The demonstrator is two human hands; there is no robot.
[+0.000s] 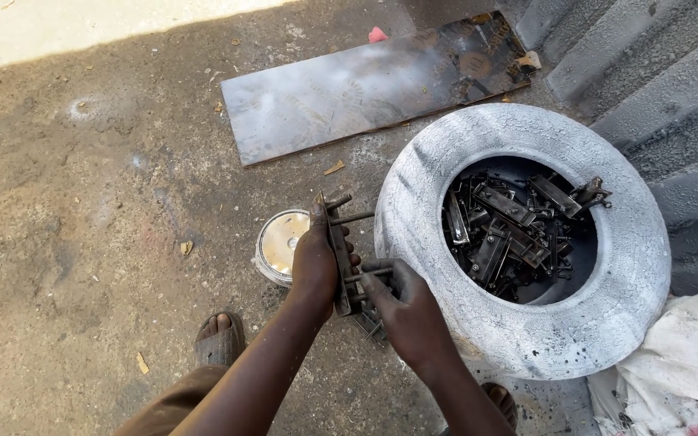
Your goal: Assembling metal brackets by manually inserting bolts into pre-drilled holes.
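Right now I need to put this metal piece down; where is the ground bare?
Bare ground lies left of the tin lid and below the flat metal sheet. Crowded: the tyre is full of metal parts, and cloth lies beside it.

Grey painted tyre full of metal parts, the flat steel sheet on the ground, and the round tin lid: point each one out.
Grey painted tyre (607,323): head view, its lower right sidewall.
Flat steel sheet (325,101): head view, its bare middle.
Round tin lid (280,238): head view, its shiny face.
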